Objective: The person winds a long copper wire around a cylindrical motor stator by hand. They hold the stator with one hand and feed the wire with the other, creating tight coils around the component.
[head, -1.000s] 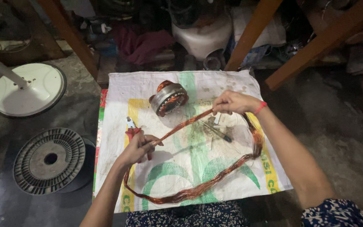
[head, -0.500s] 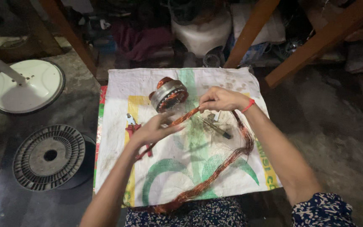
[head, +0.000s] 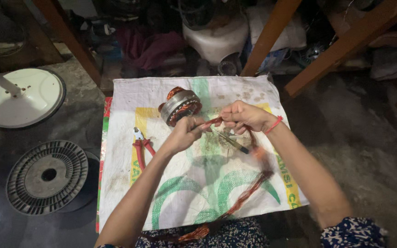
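A long loop of copper wire coil (head: 249, 193) hangs from both hands and trails down over the white woven sack (head: 129, 179) towards my lap. My left hand (head: 182, 134) grips the coil near its top. My right hand (head: 243, 115) holds the same coil close beside it, a red band on its wrist. Just behind the hands sits a round motor stator (head: 180, 105) with copper windings. A screwdriver-like tool (head: 231, 142) lies on the sack under the hands.
Red-handled pliers (head: 139, 146) lie on the sack at the left. On the floor to the left are a grey round spool (head: 47, 177) and a white fan base (head: 24, 96). Wooden legs (head: 272, 34) and clutter stand behind.
My hands have come together in front of the stator, folding the wide coil loop narrower. The loop's lower part swings, blurred.
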